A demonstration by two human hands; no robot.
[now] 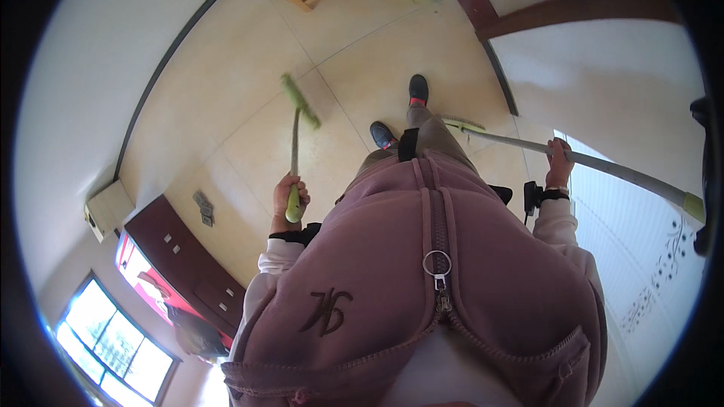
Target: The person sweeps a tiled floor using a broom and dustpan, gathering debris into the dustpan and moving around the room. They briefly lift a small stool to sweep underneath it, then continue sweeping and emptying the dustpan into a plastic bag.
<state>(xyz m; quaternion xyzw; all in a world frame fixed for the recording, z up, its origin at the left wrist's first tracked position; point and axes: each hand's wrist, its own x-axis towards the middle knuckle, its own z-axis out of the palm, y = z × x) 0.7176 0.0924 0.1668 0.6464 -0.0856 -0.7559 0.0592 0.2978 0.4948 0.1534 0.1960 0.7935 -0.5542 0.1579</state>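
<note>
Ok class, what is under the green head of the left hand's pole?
Tiled floor shows around the green head. Whatever lies directly beneath is covered by the head itself, and whether the head touches the floor cannot be told.

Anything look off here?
Possibly the small grey object on the beige tiled floor: it lies apart near the dark brown cabinet, too unclear to identify. The green-headed tool in left hand and long grey pole in right hand show no obvious damage.
</note>
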